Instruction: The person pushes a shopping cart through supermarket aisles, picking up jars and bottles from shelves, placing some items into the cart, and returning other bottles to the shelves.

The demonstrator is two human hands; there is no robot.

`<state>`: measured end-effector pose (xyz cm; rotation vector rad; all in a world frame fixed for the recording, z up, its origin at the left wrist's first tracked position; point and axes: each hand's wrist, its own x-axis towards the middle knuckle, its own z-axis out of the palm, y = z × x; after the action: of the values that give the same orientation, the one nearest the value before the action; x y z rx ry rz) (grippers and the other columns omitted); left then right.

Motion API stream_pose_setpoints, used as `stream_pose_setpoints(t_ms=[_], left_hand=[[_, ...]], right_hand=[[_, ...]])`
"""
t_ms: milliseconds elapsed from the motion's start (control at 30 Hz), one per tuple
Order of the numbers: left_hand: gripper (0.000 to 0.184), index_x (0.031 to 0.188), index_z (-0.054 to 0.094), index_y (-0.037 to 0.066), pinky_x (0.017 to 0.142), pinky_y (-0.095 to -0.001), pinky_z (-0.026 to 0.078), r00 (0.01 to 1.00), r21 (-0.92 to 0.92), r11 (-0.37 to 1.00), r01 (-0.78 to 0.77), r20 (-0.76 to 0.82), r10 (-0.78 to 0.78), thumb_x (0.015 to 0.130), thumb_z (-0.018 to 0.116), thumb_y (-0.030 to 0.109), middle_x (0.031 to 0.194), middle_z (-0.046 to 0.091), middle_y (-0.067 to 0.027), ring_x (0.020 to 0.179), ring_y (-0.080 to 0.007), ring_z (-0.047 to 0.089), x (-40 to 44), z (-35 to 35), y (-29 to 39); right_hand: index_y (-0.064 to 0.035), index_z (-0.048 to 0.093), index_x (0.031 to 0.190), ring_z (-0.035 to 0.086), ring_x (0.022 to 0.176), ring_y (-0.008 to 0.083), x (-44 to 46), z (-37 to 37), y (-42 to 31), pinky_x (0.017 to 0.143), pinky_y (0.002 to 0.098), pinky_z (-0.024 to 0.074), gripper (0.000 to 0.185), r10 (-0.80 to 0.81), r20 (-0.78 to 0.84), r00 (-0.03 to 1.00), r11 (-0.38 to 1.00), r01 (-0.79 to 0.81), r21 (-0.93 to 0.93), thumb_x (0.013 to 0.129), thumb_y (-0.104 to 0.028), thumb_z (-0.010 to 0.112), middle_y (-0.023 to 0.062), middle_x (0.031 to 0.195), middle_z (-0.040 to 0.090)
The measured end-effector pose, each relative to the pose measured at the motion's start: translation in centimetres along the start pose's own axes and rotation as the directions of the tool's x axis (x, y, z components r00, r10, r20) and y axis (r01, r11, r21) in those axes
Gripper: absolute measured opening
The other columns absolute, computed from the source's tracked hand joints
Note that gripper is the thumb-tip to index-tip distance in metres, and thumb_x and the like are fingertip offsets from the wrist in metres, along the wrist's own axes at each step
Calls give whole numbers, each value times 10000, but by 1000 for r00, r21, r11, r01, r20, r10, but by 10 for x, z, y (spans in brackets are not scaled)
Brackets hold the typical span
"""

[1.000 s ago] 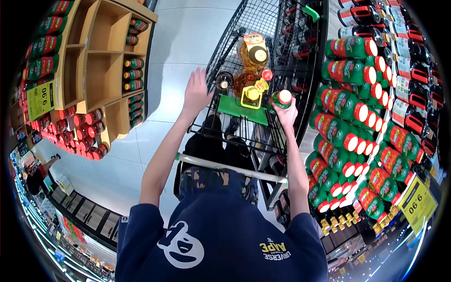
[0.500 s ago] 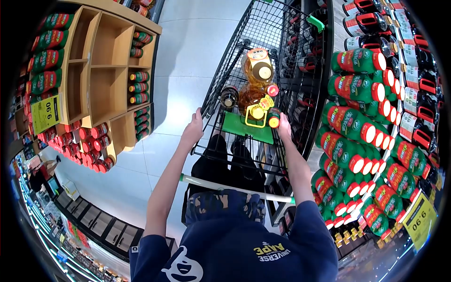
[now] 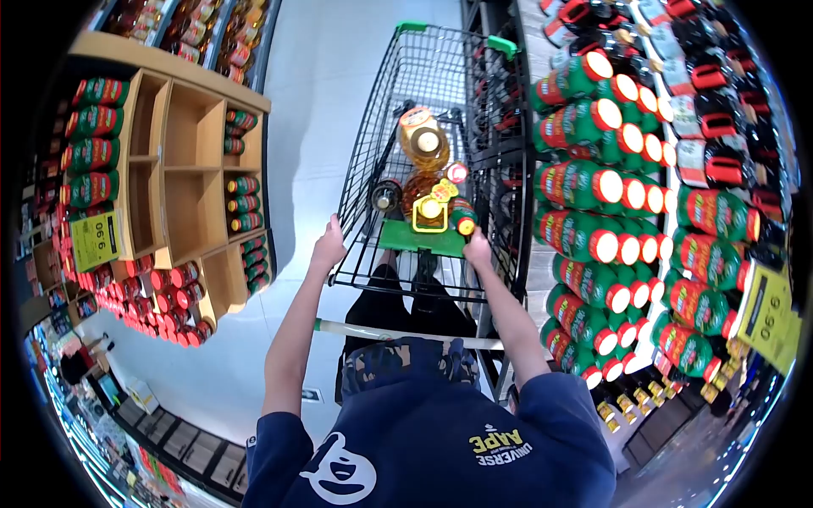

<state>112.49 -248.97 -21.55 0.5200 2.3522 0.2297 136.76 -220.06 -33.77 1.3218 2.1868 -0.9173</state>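
Observation:
A black wire shopping cart (image 3: 360,161) with green corner pieces stands in front of me. My left hand (image 3: 329,244) is closed around its left side rim. On the right side, my right hand (image 3: 478,249) is closed at the rim, its fingertips partly hidden. Close beside those fingers, inside the cart, is a small green jar with a yellow cap (image 3: 462,217). Also in the basket are an amber oil bottle (image 3: 425,144), another oil bottle with a yellow handle (image 3: 430,216) and a dark bottle (image 3: 387,196). The cart's pale push bar (image 3: 398,333) crosses at my waist.
Green jars with red labels and white lids (image 3: 584,182) are stacked closely along the right. To the left stands a wooden shelf (image 3: 193,195) with several jars and a yellow price tag (image 3: 96,240). Pale floor tiles (image 3: 318,76) run between them.
The cart and both my hands have shifted left and slightly down in view. Shelves on the left have slid downward, bringing more bottles into view at upper left. Both hands stay on the cart.

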Motion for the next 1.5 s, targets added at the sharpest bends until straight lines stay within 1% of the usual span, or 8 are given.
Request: stream_pose_setpoints(t_ms=[167, 267, 567, 900, 1000, 1133, 1400, 1500], left_hand=[[645, 1311, 226, -9, 893, -505, 449, 999, -55, 998, -38, -37, 36, 719, 474, -68, 1177, 496, -350, 1041, -500, 530, 7, 13, -11], [596, 1282, 225, -40, 905, -507, 436, 997, -60, 996, -72, -42, 70, 735, 460, -66, 1140, 500, -380, 1058, -504, 516, 7, 23, -21], [635, 1282, 212, -65, 850, -492, 471, 993, 80, 994, -80, -81, 86, 736, 528, 8, 1024, 568, -358, 982, -477, 570, -14, 17, -9], [680, 1336, 281, -10, 762, -467, 506, 997, 308, 951, -16, -70, 40, 752, 580, 173, 914, 655, -220, 869, -378, 635, -48, 15, -6], [866, 1430, 115, -32, 753, -453, 509, 991, 303, 953, -29, -112, 66, 736, 598, 155, 1122, 592, -250, 868, -376, 637, -61, 12, -2], [861, 1417, 142, -86, 778, -433, 519, 965, 331, 942, -52, -225, 133, 750, 619, 174, 1518, 76, -246, 1100, -339, 566, -63, 18, -10], [774, 1419, 212, -46, 794, -443, 517, 983, 254, 967, -27, -168, 72, 779, 576, 195, 1530, 92, -210, 1146, -323, 543, -54, 19, -20], [808, 1440, 167, -8, 795, -465, 513, 984, 175, 984, -32, -167, 61, 759, 566, 168, 1518, 140, -220, 1085, -364, 567, -45, 18, -23]], right_hand=[[3, 551, 1126, 605, 1001, 388, -22, -10, -5, 886, 443, 491, 445, -156, 304, 940, 972, 202, -124, 752, -230, 604, 270, 1057, 618], [-19, 575, 1126, 612, 989, 378, -67, -40, -25, 868, 442, 491, 438, -198, 295, 935, 980, 182, 81, 777, -283, 590, 250, 1045, 630], [-52, 640, 901, 646, 831, 341, -159, -58, -15, 739, 432, 509, 266, -413, -42, 910, 896, 415, 160, 840, -302, 573, 171, 848, 668], [-82, 644, 831, 590, 907, 312, -150, -87, 23, 816, 438, 489, 94, -323, -476, 818, 929, 369, 5, 775, -124, 582, 120, 913, 625], [-53, 589, 971, 512, 983, 331, -128, -101, 33, 897, 413, 433, 218, -219, -575, 788, 963, 271, 5, 756, -85, 574, 148, 997, 553], [-21, 439, 1195, 478, 1039, 316, -112, -104, 11, 881, 420, 420, 540, -184, -585, 790, 982, 178, -69, 699, -86, 642, 148, 1083, 474], [-5, 250, 1404, 435, 1197, 340, -70, -113, -21, 982, 410, 405, 790, -118, -532, 839, 989, 146, 10, 740, -118, 662, 186, 1359, 384], [47, 281, 1378, 538, 1091, 354, -49, -115, -25, 921, 424, 458, 813, -129, -556, 821, 987, 158, 4, 719, -164, 707, 211, 1260, 496]])
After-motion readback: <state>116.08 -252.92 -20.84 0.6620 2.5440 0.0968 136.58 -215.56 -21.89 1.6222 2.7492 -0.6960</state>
